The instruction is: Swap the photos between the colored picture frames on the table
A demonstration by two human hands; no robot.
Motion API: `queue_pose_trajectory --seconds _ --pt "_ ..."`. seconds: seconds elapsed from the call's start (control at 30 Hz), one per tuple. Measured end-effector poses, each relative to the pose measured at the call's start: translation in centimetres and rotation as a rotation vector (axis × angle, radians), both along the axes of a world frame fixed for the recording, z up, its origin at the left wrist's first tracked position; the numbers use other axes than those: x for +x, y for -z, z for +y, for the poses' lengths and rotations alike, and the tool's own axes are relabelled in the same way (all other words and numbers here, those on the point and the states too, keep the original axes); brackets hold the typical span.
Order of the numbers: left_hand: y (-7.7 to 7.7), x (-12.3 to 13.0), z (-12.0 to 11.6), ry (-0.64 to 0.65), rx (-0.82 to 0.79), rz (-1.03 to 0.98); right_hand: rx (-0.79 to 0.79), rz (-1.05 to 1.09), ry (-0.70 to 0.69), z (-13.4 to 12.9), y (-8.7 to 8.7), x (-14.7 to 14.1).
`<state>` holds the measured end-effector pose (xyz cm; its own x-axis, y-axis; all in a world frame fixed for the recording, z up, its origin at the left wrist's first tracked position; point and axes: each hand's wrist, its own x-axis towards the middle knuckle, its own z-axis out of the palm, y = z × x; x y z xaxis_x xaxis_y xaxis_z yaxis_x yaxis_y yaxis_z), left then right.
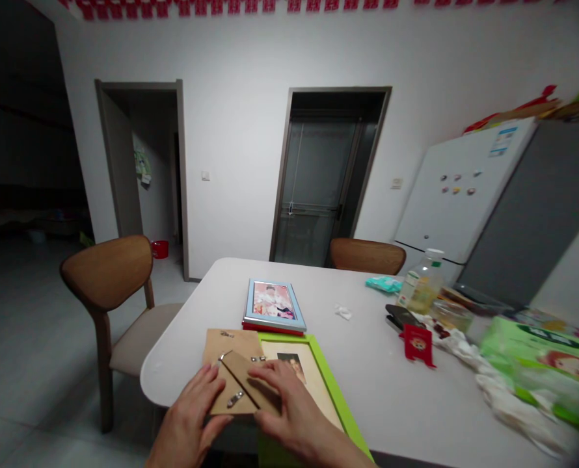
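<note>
A brown frame backing board (pixel 216 342), with metal clips and a stand leg across it, lies tilted over the near edge of the white table. My left hand (pixel 192 409) grips its left edge, thumb below and fingers on top. My right hand (pixel 289 409) is closed on its right side, with fingers over the stand leg. Partly under the board and my right hand is a green picture frame (pixel 331 383) with a small dark picture on cream paper. Just beyond sits a blue-bordered framed photo (pixel 272 302), stacked on something red.
On the table's (pixel 328 292) right side are a bottle (pixel 421 283), a dark object (pixel 397 317), a red paper card (pixel 417 344), a green tissue pack (pixel 543 364) and a teal packet (pixel 384 284). Crumpled tissue (pixel 343 312) lies mid-table. Wooden chairs (pixel 108 276) stand left and behind.
</note>
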<state>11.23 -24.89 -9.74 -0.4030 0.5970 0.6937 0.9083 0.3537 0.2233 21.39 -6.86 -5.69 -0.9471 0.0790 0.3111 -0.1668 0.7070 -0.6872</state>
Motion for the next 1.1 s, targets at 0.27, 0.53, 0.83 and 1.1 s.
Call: queue_pose_trajectory --seconds 0.27,0.53,0.83,1.1 --pt "0.8 5.2 7.8 0.209 -0.285 -0.198 0.002 -0.188 0.121 6.9 0.6 6.6" --pt "0.6 5.3 9.0 0.148 -0.437 -0.310 0.086 -0.129 0.128 8.3 3.3 5.8" --pt "0.3 5.5 8.4 0.182 -0.458 -0.431 0.260 -0.123 0.157 8.0 3.4 6.2" --pt "0.2 5.8 8.3 0.132 -0.487 -0.436 0.378 -0.065 0.400 9.6 4.7 3.5"
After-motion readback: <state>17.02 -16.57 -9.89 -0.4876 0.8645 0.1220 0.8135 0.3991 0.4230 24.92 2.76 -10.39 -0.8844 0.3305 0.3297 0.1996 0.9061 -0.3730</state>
